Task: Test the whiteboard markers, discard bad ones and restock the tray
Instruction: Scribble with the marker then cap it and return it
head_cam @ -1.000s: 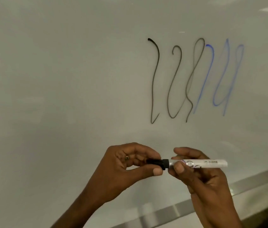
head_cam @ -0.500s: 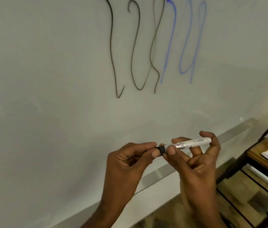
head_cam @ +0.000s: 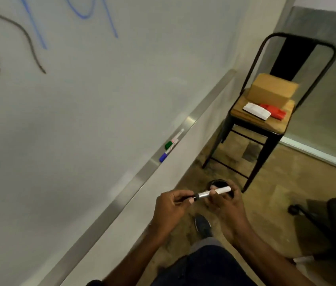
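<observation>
Your left hand (head_cam: 171, 205) pinches the marker's (head_cam: 212, 193) black cap end, your right hand (head_cam: 224, 201) grips its white barrel, well apart from the tray (head_cam: 185, 124).

Along the lower edge of the whiteboard (head_cam: 101, 100) a tray (head_cam: 138, 180) is set, with two markers (head_cam: 172, 141) laid on it. To its right a chair (head_cam: 238, 109) is placed; on the seat, a cardboard box (head_cam: 272, 89) is set behind two packs (head_cam: 256, 111).
</observation>
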The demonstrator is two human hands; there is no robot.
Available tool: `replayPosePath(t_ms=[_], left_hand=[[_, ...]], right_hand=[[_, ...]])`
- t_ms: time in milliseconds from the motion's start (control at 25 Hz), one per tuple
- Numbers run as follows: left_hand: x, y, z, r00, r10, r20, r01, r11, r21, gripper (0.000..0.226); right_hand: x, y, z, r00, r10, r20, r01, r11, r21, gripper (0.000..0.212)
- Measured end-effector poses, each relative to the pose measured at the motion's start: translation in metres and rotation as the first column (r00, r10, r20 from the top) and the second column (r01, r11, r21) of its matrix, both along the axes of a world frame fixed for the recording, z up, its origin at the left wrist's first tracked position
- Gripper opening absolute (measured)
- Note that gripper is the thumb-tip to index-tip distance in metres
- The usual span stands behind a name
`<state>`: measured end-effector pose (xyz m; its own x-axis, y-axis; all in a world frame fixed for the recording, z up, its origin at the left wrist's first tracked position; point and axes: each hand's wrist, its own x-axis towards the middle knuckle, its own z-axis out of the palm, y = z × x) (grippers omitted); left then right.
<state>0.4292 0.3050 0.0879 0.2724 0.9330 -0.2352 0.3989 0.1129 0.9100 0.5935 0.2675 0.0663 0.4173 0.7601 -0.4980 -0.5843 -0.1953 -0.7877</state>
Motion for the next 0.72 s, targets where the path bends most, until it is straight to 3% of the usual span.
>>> replayPosePath(t_ms=[120, 160, 280, 320, 480, 720], left_hand=[[0.06, 0.022, -0.052, 0.995, -0.07, -0.074, 0.06, 0.99, -0.131, 0.022], [0.079, 0.029, -0.064, 0.993, -0.078, -0.092, 0.061, 0.982, -0.177, 0.023], [0.127, 0.058, -0.09, 0.994, -0.046, -0.095, 0.014, 0.948, -0.318, 0.027], [0.144, 0.068, -0.097, 0.995, -0.048, -0.091, 0.01, 0.928, -0.372, 0.03], [0.193, 0.1, -0.108, 0.992, -0.115, -0.06, 0.079, 0.902, -0.424, 0.042], [0.232, 0.153, -0.131, 0.914, -0.301, -0.272, 0.19, 0.91, -0.368, 0.055]], right_hand=[[0.044, 0.016, -0.052, 0.968, -0.192, -0.164, 0.161, 0.97, -0.184, 0.081], [0.06, 0.023, -0.064, 0.958, -0.22, -0.185, 0.174, 0.956, -0.238, 0.074], [0.105, 0.047, -0.093, 0.941, -0.271, -0.201, 0.187, 0.915, -0.358, 0.008], [0.122, 0.058, -0.104, 0.937, -0.287, -0.202, 0.189, 0.898, -0.397, 0.005], [0.172, 0.099, -0.141, 0.929, -0.29, -0.231, 0.15, 0.863, -0.482, 0.031], [0.227, 0.136, -0.176, 0.96, -0.129, -0.25, -0.056, 0.782, -0.621, 0.041]])
